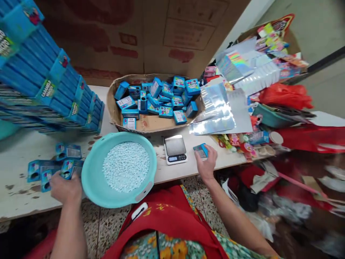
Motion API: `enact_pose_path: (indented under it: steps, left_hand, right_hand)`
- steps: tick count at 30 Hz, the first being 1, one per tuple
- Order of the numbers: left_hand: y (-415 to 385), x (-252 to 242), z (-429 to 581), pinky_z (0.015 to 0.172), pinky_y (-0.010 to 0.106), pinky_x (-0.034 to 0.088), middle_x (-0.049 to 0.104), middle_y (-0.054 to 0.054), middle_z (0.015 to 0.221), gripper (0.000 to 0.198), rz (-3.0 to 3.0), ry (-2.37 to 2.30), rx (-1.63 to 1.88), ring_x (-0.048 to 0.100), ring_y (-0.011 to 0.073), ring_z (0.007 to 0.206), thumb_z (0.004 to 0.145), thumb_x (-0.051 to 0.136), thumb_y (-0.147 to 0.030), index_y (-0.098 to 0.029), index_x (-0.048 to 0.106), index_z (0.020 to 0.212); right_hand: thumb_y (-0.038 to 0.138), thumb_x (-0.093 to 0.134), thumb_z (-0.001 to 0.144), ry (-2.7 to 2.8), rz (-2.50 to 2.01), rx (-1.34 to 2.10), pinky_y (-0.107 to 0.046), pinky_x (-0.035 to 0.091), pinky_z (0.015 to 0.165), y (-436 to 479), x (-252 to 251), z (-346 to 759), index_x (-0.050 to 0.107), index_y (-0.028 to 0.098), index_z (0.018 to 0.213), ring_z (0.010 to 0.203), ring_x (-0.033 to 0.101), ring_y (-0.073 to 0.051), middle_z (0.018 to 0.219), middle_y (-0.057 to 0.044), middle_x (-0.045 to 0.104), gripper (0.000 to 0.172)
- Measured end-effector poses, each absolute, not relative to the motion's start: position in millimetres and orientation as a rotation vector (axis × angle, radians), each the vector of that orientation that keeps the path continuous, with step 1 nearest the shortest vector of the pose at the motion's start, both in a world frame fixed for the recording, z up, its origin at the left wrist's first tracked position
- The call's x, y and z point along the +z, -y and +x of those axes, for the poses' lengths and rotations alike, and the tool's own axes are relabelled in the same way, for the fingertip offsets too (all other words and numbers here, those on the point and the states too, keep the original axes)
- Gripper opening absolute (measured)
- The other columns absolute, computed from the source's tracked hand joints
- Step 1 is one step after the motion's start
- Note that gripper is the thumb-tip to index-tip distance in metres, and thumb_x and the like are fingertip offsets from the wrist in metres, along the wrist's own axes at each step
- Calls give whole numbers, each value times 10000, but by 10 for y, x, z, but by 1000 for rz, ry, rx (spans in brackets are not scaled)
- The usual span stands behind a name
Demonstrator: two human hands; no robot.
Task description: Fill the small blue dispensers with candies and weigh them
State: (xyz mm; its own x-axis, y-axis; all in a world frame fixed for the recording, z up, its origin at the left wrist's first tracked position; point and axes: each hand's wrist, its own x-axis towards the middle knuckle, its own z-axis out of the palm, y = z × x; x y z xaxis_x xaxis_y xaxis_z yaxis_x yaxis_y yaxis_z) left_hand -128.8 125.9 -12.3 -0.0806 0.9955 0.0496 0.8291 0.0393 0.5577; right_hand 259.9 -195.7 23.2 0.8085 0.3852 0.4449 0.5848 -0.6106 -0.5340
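On the left, my left hand (66,187) has its fingers closed round a small blue box (70,167) among several others like it (35,170). My right hand (207,162) grips another blue box (199,151) by its sides, low over the table, right of a small digital scale (175,146) with a bare metal plate. Between my hands stands a turquoise basin (90,180) holding many small pale blue pieces (126,167). Behind the basin and scale, a low cardboard tray (151,126) holds several blue boxes, lying at mixed angles.
Tall stacks of blue cartons (48,79) rise at the back left. A large cardboard box (140,39) stands behind the tray. Silvery sheets (218,108), colourful packets and a red plastic bag (287,96) crowd the right side. The table's front edge (172,178) runs near my body.
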Motion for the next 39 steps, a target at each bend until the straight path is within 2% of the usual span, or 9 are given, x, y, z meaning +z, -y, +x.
enact_pose_path:
  steps: [4, 7, 10, 13, 18, 20, 27, 32, 39]
  left_hand:
    - [-1171, -248, -1309, 930, 624, 407, 509, 69, 1269, 333, 1963, -2163, 670, 479, 399, 1158, 775, 563, -321, -227, 498, 1088]
    - [-1123, -67, -1335, 993, 575, 373, 485, 111, 1334, 264, 2236, -2084, 733, 442, 371, 1218, 810, 538, -306, -185, 578, 1041]
    - [-997, 170, -1151, 1059, 522, 321, 517, 172, 1296, 264, 2335, -1882, 869, 435, 329, 1252, 845, 512, -300, -144, 614, 1032]
    - [-679, 366, -653, 950, 464, 445, 561, 148, 1229, 345, 2086, -1510, 736, 510, 297, 1172, 821, 565, -364, -169, 594, 1104]
    - [-47, 604, 286, 737, 323, 528, 509, 113, 1318, 643, 1473, -750, 237, 574, 235, 1075, 726, 685, -351, -240, 430, 1306]
    - [45, 660, 462, 740, 303, 510, 575, 101, 1205, 590, 1413, -714, 290, 593, 207, 995, 731, 682, -333, -216, 445, 1259]
    - [16, 820, 212, 802, 306, 474, 637, 27, 999, 362, 1782, -698, 255, 595, 178, 878, 762, 651, -291, -234, 557, 1107]
    - [-462, 503, -15, 887, 344, 464, 622, 74, 1145, 363, 1881, -725, 254, 582, 206, 1030, 890, 494, -339, -232, 530, 1234]
    - [-1011, -359, 44, 979, 486, 347, 490, 111, 1290, 356, 2430, -1381, -26, 403, 314, 1201, 902, 469, -351, -259, 563, 1233]
  right_hand:
    - [509, 693, 717, 559, -2621, -293, -579, 344, 983, 2238, 41, 3159, 467, 133, 1312, 1217, 427, -385, 1300, -226, 481, 739]
    - [473, 729, 656, 491, -2653, 187, -524, 438, 865, 2294, 6, 3457, 559, 181, 1209, 1033, 558, -358, 1110, -169, 605, 648]
    - [475, 777, 585, 278, -2265, 392, -417, 504, 720, 2283, 175, 3456, 576, 211, 1104, 837, 616, -266, 945, -82, 640, 616]
    - [402, 836, 541, 148, -1697, 611, -290, 500, 604, 2088, 447, 3047, 539, 254, 1046, 716, 608, -168, 893, -8, 634, 604]
    - [330, 833, 605, 181, -1255, 913, -234, 506, 609, 1480, 512, 2145, 507, 282, 1005, 708, 593, -122, 829, 46, 610, 518]
    - [363, 814, 641, 220, -1211, 967, -255, 517, 648, 1349, 438, 1972, 486, 290, 1002, 745, 605, -132, 848, 45, 612, 493]
    - [305, 872, 567, 732, -1518, 997, -365, 443, 963, 1337, 484, 1975, 516, 274, 1146, 1121, 553, -224, 1206, -42, 588, 680]
    - [383, 824, 629, 735, -1468, 1229, -318, 492, 761, 1268, 491, 1834, 598, 227, 979, 772, 615, -183, 849, 2, 654, 444]
    - [545, 760, 626, 256, -1095, 1398, -259, 450, 543, 1247, 83, 1437, 551, 209, 805, 545, 536, -138, 638, 25, 573, 434]
